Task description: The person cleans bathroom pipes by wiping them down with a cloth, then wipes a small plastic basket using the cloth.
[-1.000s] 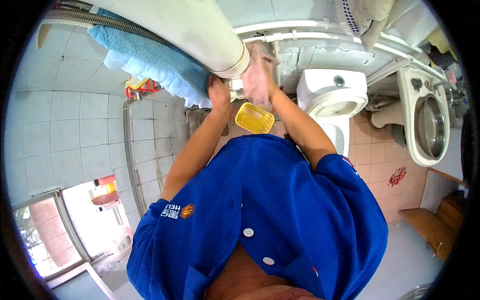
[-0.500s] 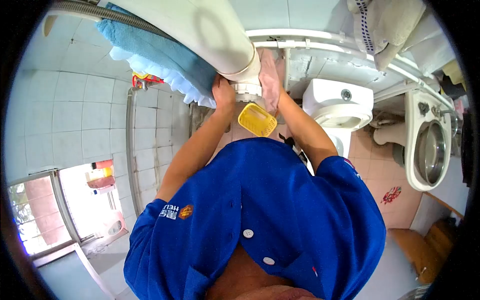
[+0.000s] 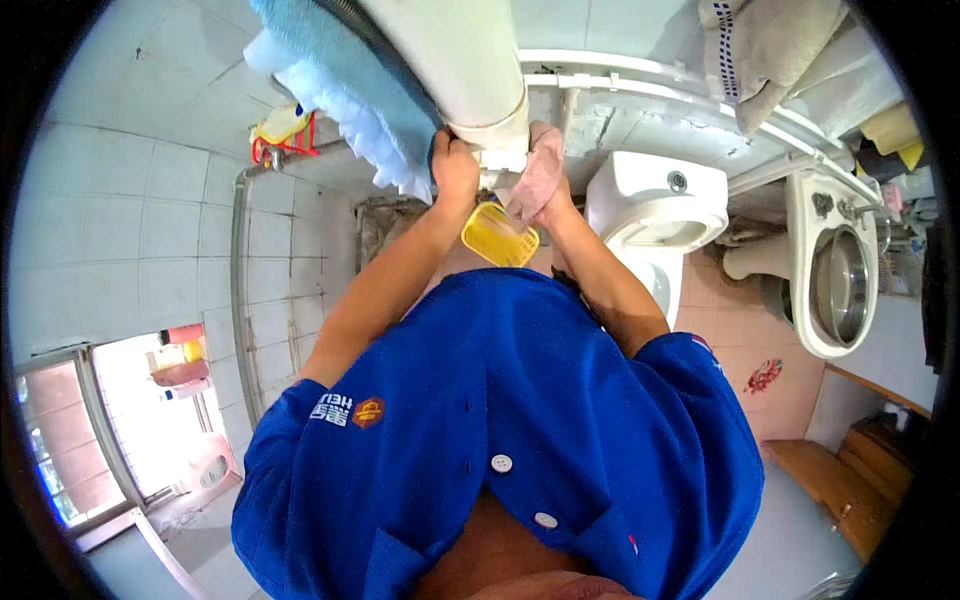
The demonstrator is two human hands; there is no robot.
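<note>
A thick white pipe (image 3: 455,60) runs down to a white fitting (image 3: 500,158) in front of me. My right hand (image 3: 556,203) is closed on a pink cloth (image 3: 541,165), which lies against the right side of the fitting and hangs down from it. On the fitting's other side is my left hand (image 3: 456,172), fingers curled between the pipe and a blue towel (image 3: 375,95); what they grip is hidden. Just below both hands sits a yellow plastic basket (image 3: 490,242), partly covered by the cloth's lower end.
To the right stand a white toilet (image 3: 655,188) and a washbasin (image 3: 800,300) with a metal bowl (image 3: 838,285) in it. Thin white pipes (image 3: 640,88) cross the tiled wall. Towels (image 3: 780,50) hang at the upper right. A tap (image 3: 273,157) is on the left wall.
The pink cloth has come down and bunched at the fitting, its end now over the basket. My left hand has shifted slightly up. The whole view has tilted a little.
</note>
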